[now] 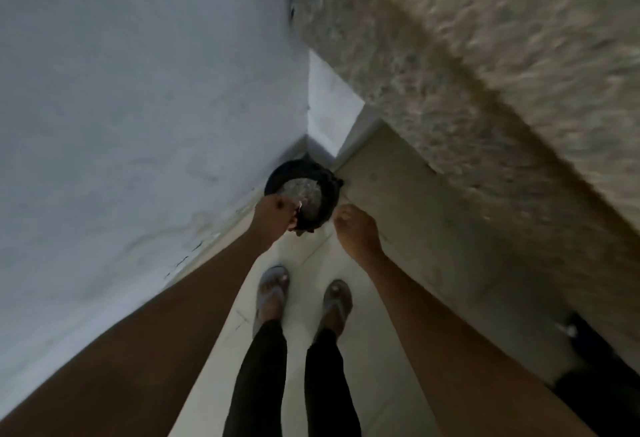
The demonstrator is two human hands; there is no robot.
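A small black bin [300, 178] stands on the floor in the corner, with a speckled grey surface showing inside it. My left hand [275, 211] reaches down to its near rim, fingers curled round the rim or something at it; blur hides the grasp. My right hand [356, 228] hovers just right of the bin, fingers loosely curled, nothing in it.
A white wall [138, 107] runs along the left. A speckled stone counter [485, 72] overhangs on the right, its pale cabinet front [398, 201] below. My feet in grey slippers [273, 294] stand on the light tiled floor. A dark object [595, 350] sits at lower right.
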